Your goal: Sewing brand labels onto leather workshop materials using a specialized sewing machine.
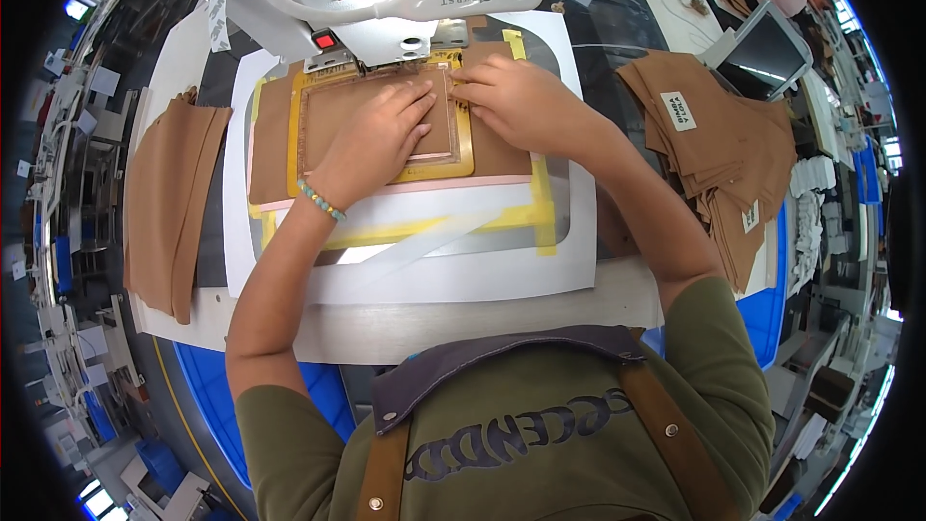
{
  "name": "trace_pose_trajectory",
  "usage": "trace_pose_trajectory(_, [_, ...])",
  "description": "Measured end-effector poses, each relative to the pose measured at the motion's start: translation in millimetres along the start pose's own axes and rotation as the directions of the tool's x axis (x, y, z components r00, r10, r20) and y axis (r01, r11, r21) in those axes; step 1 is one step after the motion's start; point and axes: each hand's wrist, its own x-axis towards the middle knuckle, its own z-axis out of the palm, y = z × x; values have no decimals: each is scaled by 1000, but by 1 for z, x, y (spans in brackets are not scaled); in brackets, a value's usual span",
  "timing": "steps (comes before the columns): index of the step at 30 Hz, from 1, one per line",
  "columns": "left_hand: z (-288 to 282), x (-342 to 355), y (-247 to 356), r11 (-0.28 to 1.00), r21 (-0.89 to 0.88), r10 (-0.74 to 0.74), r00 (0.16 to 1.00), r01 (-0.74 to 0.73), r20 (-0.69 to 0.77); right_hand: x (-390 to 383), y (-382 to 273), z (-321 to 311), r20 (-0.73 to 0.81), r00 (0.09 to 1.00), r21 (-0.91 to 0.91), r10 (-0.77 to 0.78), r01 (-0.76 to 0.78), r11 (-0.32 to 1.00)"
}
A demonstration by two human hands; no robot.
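My left hand (384,135) lies with fingers outstretched on brown fabric (272,145) inside a rectangular yellow frame (433,171) with a clear inner template. My right hand (511,104) has its fingers apart and slightly bent, their tips touching the frame's right side near its upper corner. The fabric sits on a white sheet (405,285) with yellow tape (543,222) along its edges. Just above my hands stands the white head of a sewing machine (289,0), reaching over the frame's top edge; what is under it is hidden.
A folded brown fabric stack (164,203) lies at the left of the worktable (463,323). More brown pieces with white labels (714,183) are piled at the right, beside a small screen (757,53). Blue bins (207,386) show below the table's edge.
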Motion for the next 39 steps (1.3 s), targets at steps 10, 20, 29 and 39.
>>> trace_pose_trajectory(10, [-4, -3, -10, 995, 96, 15, 998, -9, -58, -41, 22, -8, -45, 973, 166, 226, -216, 962])
trace_pose_trajectory(20, [-42, -68, -27, 975, -175, -125, 989, 137, 78, -45, 34, -5, -179, 957, 184, 227, -194, 963])
trace_pose_trajectory(29, [-44, -56, -31, 978, -204, 1, 974, 46, 225, -48, 34, 1, -170, 940, 188, 295, -263, 946])
trace_pose_trajectory(39, [-45, -38, -41, 981, -189, 96, 943, -36, 319, -44, 35, 2, -155, 959, 177, 239, -211, 961])
